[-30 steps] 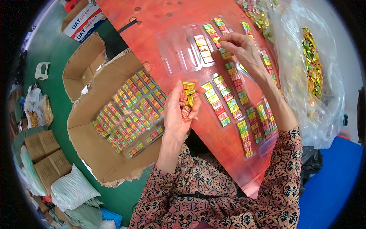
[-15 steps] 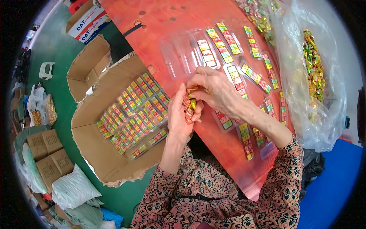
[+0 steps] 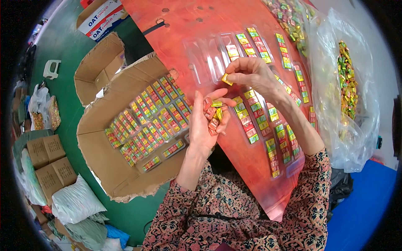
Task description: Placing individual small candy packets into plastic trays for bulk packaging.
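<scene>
Left hand (image 3: 205, 125) cupped, grasping small stack of wrapped candies (image 3: 213, 113) over red table (image 3: 176, 25) edge. Right hand (image 3: 251, 75) pinches single yellow candy (image 3: 226, 79) just above clear plastic tray (image 3: 209, 58). Step: filling tray slots, apparently. Next calls for careful seating in empty slot. Beyond: bag of loose candies (image 3: 347, 79).

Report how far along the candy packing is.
Done: filled trays lie in the cardboard box and more on the red table. In hand: left hand cups wrapped candies; right hand pinches one yellow candy. Left: the clear tray is mostly empty; the plastic bag holds more.
</scene>
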`<state>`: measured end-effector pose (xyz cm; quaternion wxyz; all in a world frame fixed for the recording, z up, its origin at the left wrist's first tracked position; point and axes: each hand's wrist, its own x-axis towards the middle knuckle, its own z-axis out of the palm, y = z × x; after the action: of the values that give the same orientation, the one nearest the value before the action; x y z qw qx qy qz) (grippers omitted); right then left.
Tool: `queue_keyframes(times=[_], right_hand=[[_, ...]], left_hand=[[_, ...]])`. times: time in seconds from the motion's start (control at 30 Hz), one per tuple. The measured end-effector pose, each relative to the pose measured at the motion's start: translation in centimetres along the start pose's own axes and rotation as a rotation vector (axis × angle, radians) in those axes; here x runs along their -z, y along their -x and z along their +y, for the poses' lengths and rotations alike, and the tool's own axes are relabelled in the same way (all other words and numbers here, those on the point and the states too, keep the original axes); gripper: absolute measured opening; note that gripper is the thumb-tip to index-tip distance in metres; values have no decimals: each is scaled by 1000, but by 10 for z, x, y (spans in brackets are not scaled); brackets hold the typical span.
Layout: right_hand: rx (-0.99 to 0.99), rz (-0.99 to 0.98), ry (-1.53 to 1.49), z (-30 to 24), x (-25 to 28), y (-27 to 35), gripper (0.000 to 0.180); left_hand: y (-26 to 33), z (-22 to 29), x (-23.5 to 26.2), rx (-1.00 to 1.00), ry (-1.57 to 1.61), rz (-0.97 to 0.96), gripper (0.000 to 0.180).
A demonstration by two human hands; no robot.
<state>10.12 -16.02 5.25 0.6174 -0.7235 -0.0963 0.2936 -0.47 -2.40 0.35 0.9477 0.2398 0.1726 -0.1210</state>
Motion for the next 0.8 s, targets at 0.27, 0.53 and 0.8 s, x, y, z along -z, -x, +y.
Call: queue_keyframes(times=[0.27, 0.53, 0.8], right_hand=[[300, 245, 376, 5, 34, -34, 12], [690, 273, 919, 10, 43, -81, 13], [598, 263, 868, 10, 45, -87, 14]], left_hand=[[1, 0, 3, 11, -10, 6, 55], [1, -1, 1, -1, -29, 9, 46], [2, -1, 2, -9, -29, 16, 44]])
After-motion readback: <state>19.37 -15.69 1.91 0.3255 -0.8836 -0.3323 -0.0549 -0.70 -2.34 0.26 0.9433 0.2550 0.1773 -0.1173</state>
